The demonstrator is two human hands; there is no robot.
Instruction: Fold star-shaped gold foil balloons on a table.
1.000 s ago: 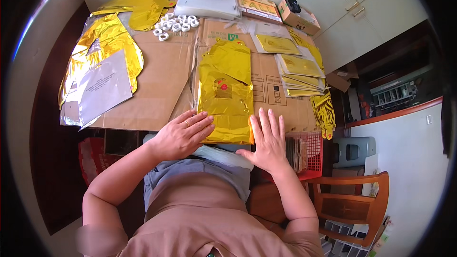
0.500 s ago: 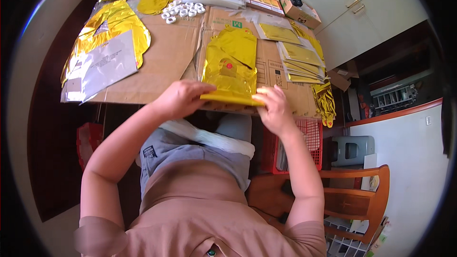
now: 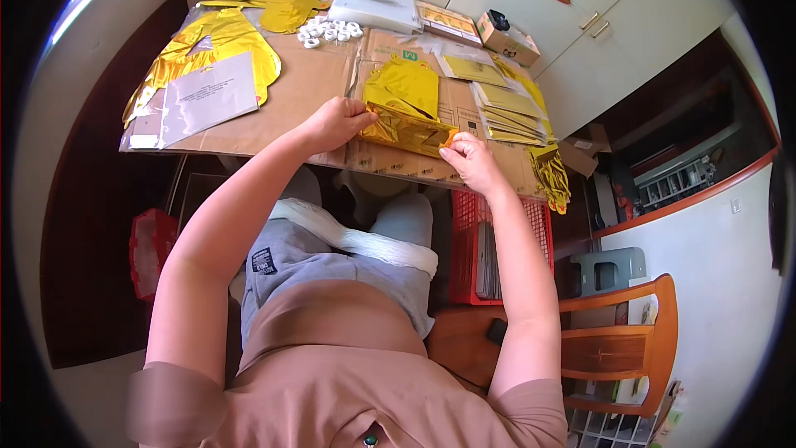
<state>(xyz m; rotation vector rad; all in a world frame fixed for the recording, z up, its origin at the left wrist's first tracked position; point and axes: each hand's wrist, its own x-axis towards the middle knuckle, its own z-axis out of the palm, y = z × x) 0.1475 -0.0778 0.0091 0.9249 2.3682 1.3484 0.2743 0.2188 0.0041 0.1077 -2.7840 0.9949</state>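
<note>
A flat gold foil balloon (image 3: pixel 401 87) lies on the cardboard-covered table in front of me, its near part folded up and over toward the far side. My left hand (image 3: pixel 342 123) pinches the left end of the folded edge. At the right end, my right hand (image 3: pixel 471 161) grips the same fold between thumb and fingers. Behind the fold, the rest of the foil lies flat on the cardboard (image 3: pixel 311 83).
More gold foil (image 3: pixel 245 33) and a clear sleeve with a grey card (image 3: pixel 211 98) lie at left. Small white rings (image 3: pixel 330 31), a stack of clear bags (image 3: pixel 373 5) and a small box (image 3: pixel 507 37) stand far back. Folded gold packets (image 3: pixel 510 112) are stacked at right.
Both hands have moved away from me, carrying the balloon's near edge up and over, so less of the foil lies flat. The whole view has shifted slightly.
</note>
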